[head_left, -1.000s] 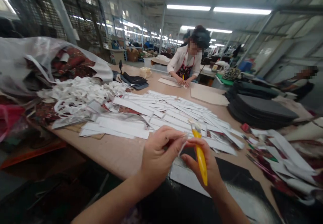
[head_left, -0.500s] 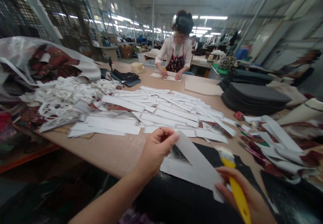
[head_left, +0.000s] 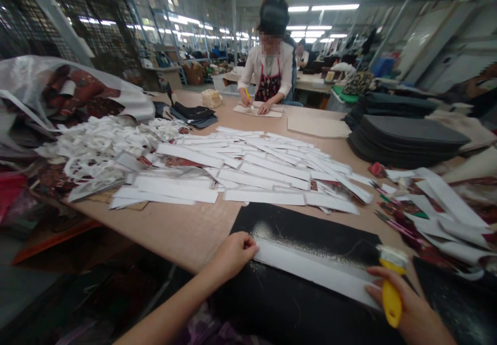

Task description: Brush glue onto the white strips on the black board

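Note:
My left hand [head_left: 235,256] sits at the near left end of a long white strip [head_left: 310,270], its fingertips pinching the strip's corner. The strip lies flat along a black sheet [head_left: 306,226], which has a pale, glistening smear of adhesive along its upper edge. My right hand [head_left: 409,303] is at the strip's far right end, gripping a yellow-handled glue brush [head_left: 391,298] with a white bristle tip. Part of the black sheet's near side is hidden by my forearm.
A wide table [head_left: 194,226] holds many loose white strips [head_left: 252,169]. Across it, a co-worker [head_left: 267,70] works with a yellow brush. Stacked dark grey panels [head_left: 404,138] lie to the right, patterned offcuts to the right, and a plastic bag [head_left: 58,86] with white scraps to the left.
The white strip has gone from raised and angled in my left hand to flat on the black sheet. My right hand and brush have moved right, and the view has tilted slightly.

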`<move>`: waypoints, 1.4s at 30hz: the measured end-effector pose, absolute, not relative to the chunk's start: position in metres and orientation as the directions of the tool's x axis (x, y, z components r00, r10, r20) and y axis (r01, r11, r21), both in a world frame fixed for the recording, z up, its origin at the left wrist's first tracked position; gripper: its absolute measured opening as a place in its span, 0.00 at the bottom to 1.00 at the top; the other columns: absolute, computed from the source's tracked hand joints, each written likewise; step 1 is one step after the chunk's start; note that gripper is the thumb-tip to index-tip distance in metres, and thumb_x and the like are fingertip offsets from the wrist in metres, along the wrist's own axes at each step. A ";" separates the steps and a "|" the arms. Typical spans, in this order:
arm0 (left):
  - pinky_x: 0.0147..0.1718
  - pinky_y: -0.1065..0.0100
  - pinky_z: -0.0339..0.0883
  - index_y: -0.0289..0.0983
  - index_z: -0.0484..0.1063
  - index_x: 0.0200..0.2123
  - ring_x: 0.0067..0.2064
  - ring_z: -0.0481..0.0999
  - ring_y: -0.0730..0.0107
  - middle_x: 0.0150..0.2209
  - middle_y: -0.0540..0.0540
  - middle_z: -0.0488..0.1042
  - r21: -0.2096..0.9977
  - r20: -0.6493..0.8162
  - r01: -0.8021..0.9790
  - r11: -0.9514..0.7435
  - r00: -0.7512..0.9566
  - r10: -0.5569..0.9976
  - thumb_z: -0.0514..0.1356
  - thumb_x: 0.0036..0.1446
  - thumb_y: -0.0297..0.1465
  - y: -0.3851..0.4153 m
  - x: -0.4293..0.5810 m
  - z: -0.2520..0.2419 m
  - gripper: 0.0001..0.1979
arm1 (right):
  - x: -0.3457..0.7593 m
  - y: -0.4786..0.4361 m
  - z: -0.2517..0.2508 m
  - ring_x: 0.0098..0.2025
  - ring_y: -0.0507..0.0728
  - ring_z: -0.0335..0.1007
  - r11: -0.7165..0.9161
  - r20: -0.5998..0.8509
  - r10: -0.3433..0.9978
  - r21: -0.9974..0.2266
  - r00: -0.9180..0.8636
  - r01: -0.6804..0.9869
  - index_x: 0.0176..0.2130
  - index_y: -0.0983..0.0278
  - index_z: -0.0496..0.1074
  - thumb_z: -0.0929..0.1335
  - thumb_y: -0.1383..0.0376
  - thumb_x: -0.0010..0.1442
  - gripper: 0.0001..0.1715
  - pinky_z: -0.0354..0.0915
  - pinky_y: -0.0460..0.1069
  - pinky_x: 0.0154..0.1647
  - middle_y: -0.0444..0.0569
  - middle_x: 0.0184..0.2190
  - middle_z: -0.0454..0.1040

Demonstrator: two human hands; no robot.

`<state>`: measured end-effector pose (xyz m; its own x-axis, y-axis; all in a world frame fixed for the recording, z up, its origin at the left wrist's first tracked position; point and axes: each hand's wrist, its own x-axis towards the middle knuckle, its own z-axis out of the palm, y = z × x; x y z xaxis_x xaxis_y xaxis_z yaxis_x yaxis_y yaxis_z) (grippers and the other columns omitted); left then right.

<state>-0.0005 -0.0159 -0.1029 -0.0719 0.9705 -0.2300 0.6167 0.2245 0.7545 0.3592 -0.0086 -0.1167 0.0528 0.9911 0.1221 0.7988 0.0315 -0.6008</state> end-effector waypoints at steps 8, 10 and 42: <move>0.26 0.72 0.55 0.35 0.71 0.25 0.29 0.68 0.69 0.24 0.50 0.71 0.704 -0.257 0.669 0.239 -0.074 0.963 0.57 0.49 0.32 -0.014 0.001 -0.104 0.06 | 0.345 -0.010 -0.103 0.26 0.58 0.71 0.019 0.133 0.989 -0.549 0.065 0.836 0.37 0.57 0.70 0.63 0.46 0.49 0.22 0.65 0.49 0.28 0.47 0.26 0.73; 0.27 0.72 0.54 0.36 0.70 0.25 0.29 0.68 0.70 0.25 0.50 0.70 0.695 -0.257 0.679 0.237 -0.074 0.964 0.57 0.49 0.31 -0.014 0.003 -0.103 0.06 | 0.344 -0.010 -0.105 0.26 0.58 0.72 -0.012 0.096 0.992 -0.553 0.078 0.833 0.38 0.57 0.69 0.62 0.47 0.50 0.22 0.64 0.49 0.29 0.47 0.27 0.73; 0.45 0.62 0.61 0.36 0.68 0.44 0.44 0.69 0.64 0.43 0.45 0.71 0.077 0.569 0.827 -0.556 0.422 0.706 0.46 0.59 0.23 -0.041 0.020 -0.124 0.15 | 0.267 -0.029 -0.060 0.35 0.57 0.72 0.447 0.270 0.892 -0.412 -0.362 0.794 0.52 0.62 0.67 0.60 0.67 0.60 0.20 0.68 0.51 0.37 0.50 0.33 0.76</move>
<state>0.0198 -0.0414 -0.1242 0.4217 0.7057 0.5693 0.8274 -0.5563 0.0767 0.2666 -0.0295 -0.0604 -0.3624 0.8921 0.2699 0.7940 0.4472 -0.4119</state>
